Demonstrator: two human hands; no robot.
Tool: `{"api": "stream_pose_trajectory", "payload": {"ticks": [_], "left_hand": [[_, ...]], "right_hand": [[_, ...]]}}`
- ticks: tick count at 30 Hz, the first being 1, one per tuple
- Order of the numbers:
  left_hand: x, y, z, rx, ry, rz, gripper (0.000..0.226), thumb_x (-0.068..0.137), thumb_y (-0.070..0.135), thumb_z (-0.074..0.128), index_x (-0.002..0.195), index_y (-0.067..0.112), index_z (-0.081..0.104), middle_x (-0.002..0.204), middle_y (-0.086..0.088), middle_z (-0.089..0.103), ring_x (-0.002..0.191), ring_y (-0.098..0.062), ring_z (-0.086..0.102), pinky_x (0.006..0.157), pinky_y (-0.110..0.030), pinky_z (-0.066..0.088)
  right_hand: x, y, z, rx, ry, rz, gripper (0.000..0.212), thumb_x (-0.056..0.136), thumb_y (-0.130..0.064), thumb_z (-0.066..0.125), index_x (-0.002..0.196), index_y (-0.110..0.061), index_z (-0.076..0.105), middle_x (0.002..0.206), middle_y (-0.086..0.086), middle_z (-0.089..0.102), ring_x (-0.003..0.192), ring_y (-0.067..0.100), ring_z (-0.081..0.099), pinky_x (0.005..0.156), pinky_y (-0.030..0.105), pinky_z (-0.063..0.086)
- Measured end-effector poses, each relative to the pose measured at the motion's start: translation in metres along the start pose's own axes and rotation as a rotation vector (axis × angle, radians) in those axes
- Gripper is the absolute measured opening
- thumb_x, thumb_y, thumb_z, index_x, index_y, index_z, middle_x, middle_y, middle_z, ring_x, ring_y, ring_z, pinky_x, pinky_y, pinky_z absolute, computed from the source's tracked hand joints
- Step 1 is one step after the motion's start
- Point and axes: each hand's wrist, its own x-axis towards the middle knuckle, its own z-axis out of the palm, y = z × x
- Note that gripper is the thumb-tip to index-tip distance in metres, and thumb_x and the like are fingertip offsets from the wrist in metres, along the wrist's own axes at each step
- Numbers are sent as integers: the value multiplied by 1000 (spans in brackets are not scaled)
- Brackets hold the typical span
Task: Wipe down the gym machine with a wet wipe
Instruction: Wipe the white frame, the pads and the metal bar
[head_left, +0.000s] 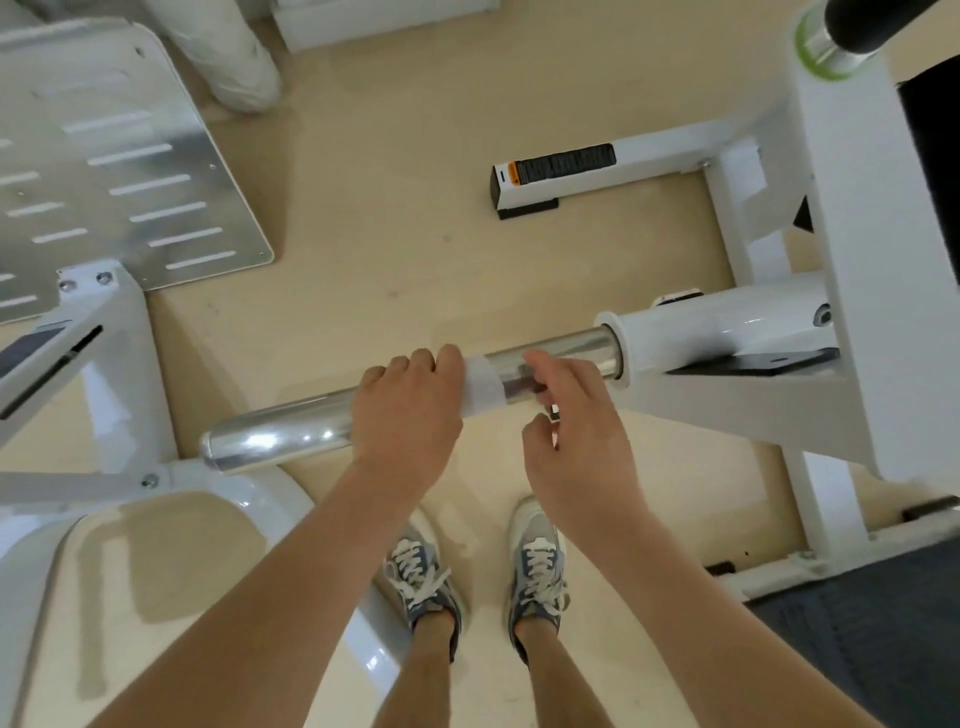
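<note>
A chrome bar (280, 434) sticks out leftward from the white gym machine (727, 332) in the middle of the view. A white wet wipe (483, 387) is wrapped around the bar. My left hand (408, 410) grips the bar over the wipe's left part, fingers curled over the top. My right hand (571, 410) hovers just right of the wipe, in front of the bar, fingers loosely bent with nothing in them; its fingertips are near the chrome.
A perforated metal footplate (119, 171) and white frame tubes (104, 338) stand at the left. A white base leg (561, 171) with a black warning label lies on the beige floor behind. My shoes (421, 577) are below the bar. Dark mat (883, 639) at lower right.
</note>
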Motion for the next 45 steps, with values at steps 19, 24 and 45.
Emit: {"api": "stream_pose_trajectory", "payload": {"ticks": [19,24,45], "left_hand": [[16,51,-36,-664,-32,209,59,94,36,54,147,16,35,148,2,41,133,-18,41,106,-29,33],[28,57,-33,-882,159,17,24,85,27,71,109,25,74,111,6,72,103,-13,66,90,-21,47],[72,154,-56,64,-5,427,75,93,23,48,150,9,1,144,-12,36,130,-30,43,108,-54,27]], "right_hand": [[0,26,-21,910,213,843,16,94,-24,59,84,-12,63,89,7,64,82,15,61,76,31,54],[-4,35,-29,1029,299,799,17,93,-21,63,81,-14,52,82,6,62,74,15,61,70,28,54],[20,54,-47,1495,263,991,13,94,-30,59,90,-20,67,92,-2,73,87,15,66,81,32,51]]}}
